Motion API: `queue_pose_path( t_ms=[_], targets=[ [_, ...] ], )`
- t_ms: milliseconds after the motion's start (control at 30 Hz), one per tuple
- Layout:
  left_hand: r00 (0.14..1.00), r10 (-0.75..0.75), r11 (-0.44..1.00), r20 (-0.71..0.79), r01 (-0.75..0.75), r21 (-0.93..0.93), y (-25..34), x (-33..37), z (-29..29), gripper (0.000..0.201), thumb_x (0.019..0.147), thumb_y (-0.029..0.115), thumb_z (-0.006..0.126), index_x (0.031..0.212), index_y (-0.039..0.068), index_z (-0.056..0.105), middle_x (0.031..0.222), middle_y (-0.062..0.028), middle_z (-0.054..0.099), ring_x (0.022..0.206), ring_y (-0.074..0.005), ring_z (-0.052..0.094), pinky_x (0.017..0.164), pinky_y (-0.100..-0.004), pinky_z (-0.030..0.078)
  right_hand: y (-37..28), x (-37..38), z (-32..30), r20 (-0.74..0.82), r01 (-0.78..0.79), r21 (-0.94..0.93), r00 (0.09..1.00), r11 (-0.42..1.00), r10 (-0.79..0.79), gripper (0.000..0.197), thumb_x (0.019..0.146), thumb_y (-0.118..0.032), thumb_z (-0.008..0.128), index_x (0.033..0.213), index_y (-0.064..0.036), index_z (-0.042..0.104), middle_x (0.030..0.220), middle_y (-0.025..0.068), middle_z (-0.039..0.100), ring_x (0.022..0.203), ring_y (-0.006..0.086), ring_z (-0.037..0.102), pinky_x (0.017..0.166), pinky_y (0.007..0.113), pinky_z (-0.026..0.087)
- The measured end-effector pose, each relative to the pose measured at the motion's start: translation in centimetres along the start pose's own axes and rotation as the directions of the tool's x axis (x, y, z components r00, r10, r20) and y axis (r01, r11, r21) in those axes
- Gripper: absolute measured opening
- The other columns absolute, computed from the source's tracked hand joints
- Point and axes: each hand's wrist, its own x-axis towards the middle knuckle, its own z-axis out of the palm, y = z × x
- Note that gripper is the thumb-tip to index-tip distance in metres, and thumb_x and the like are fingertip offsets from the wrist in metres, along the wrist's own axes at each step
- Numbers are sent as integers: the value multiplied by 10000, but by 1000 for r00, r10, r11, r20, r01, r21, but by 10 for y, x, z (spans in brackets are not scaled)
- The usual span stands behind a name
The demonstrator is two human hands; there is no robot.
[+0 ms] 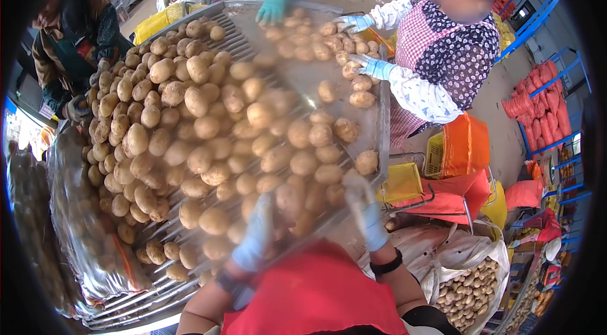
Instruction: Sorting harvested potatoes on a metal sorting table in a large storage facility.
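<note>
Gloved left hand (258, 222) and right hand (362, 201) apart, potatoes (289, 201) between, on slatted metal table (243, 38); grip blurred, cannot tell.

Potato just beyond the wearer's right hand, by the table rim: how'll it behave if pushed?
The potato looks rounded, so it would likely roll. The smooth-looking tabletop probably gives little grip. The raised-looking rim may catch it.

I see potatoes (197, 102) matt, faintly rough | tabletop (294, 90) smooth metal, glossy under glare | bars (239, 36) bare metal | left-hand bag (82, 208) clear plastic, glossy, creased | my apron (316, 291) matt cloth | my gloves' (255, 237) texture blurred | pale sack (436, 253) plasticky, wrinkled
</note>
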Motion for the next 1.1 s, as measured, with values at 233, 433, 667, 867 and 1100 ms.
queue_pose_path(
  t_ms=[233,433,667,867,1100],
  targets=[
    [936,329,839,-125,-229,494,-3,-11,-41,648,1019,521,427,1480,75,330,1074,-120,641,818,-200,665,699,-285,540,-16,45,101,363,-371,179,886,911,289,414,880,-130,697,1252,-37,541,1100,21,568,918,106,546,844,277,467],
    [487,834,122,-259,294,948,-49,-129,-208,458,925,338,629,1358,197,584,1245,-169,637,1254,-299,526,1111,-394,361,-48,175,63,325,-238,415,940,878,101,290,891,-255,701,1112,-81,629,898,-30,585,803,103,565,706,241,491],
    [40,633,636,-773,543,548,-158,-229,-291,417,928,319,627,1311,158,601,1212,-174,648,1205,-309,549,1074,-399,390,-2,293,47,24,-139,534,989,834,149,346,888,-220,677,1190,-67,607,1065,20,618,932,140,602,772,278,536],
    [-39,566,704,-824,542,459,-197,-251,-299,385,930,302,625,1272,126,615,1184,-179,657,1162,-318,569,1041,-403,415,46,353,28,-97,-17,490,993,871,74,370,873,-189,682,1221,-93,599,1084,20,599,936,174,615,767,315,549],
    [-48,535,732,-844,526,434,-214,-258,-308,352,932,282,623,1225,87,632,1151,-185,668,1113,-328,592,1004,-408,444,72,372,18,-342,-129,-77,935,989,95,379,922,-229,591,1238,-20,597,1103,68,643,959,206,605,852,361,515]
  ],
)
